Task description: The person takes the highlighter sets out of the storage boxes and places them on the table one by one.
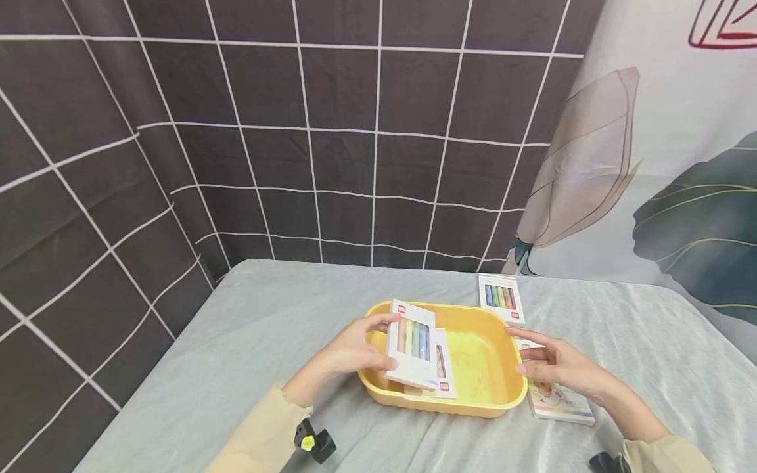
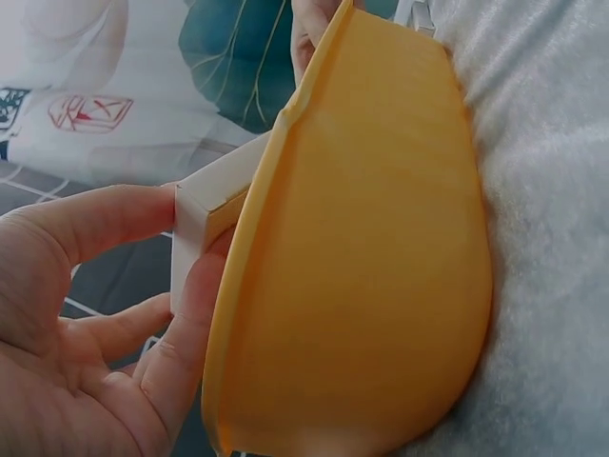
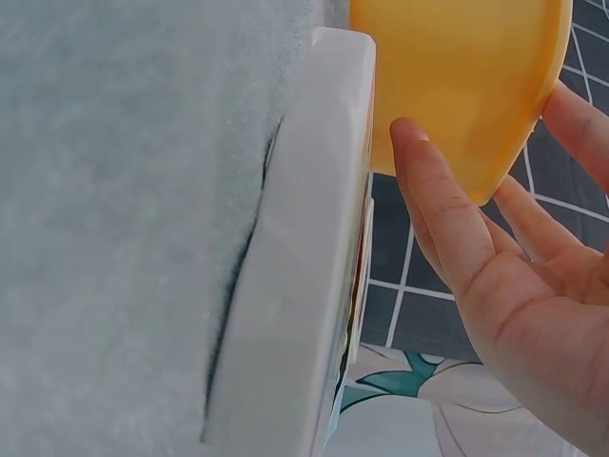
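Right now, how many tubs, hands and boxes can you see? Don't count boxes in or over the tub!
Tubs: 1, the yellow tub
Hands: 2, the left hand and right hand
Boxes outside the tub: 2, the far box and near box
Total: 5

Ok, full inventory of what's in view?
Yellow tub: 1, yellow, on the cloth
Held windowed box: 1, white, coloured sticks inside, above the tub's left part
Lower windowed box: 1, white, in the tub, partly covered
Far windowed box: 1, white, coloured sticks, beyond the tub's far right corner
Printed box: 1, white, right of the tub
Cloth: 1, grey, under everything
Grid fabric: dark grey, white lines, back and left
Leaf-print fabric: white, back right
Wrist devices: 2, black, one per wrist
Sleeves: 2, cream, forearms
Left hand: 1, pinching the held box
Right hand: 1, touching the tub's right side
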`<state>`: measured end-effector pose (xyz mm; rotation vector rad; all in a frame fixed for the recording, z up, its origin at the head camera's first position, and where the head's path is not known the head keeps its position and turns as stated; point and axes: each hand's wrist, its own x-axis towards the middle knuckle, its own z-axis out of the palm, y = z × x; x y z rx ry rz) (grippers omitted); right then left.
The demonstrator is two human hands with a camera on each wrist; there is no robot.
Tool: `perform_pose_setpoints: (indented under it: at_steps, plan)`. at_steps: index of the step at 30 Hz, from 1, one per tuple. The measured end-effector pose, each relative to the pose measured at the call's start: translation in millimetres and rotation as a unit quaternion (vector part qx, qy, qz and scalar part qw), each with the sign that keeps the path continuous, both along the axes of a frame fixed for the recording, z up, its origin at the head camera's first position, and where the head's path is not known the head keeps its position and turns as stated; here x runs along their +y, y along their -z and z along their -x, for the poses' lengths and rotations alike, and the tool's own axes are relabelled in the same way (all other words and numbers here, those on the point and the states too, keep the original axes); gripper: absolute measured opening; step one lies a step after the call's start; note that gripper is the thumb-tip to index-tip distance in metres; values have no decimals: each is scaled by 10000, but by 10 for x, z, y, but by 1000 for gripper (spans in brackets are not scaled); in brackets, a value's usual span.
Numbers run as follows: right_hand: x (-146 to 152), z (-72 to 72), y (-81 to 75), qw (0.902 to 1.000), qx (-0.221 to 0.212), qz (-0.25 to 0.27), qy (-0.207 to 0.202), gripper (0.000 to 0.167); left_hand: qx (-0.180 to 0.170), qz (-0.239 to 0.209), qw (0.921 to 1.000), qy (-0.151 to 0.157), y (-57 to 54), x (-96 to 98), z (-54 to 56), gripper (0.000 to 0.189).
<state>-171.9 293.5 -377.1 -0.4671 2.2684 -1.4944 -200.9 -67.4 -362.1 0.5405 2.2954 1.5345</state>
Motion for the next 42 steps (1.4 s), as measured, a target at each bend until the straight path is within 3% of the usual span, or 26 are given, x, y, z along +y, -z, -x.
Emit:
perform_pose_setpoints:
  at_steps: [15,23,42]
  plan:
    - [1,19,22,9988,-47,419,-240,58,-204,-447,9988,49,8,-232,-13,71]
    - [20,10,9,9979,-134,564,-272,53,-491,-875,9948,147,-22,-377,-25,74]
    - [3,-1,-8,9997,-17,239,-52,61,-475,-1065,9932,67,-49,-593,-14,76]
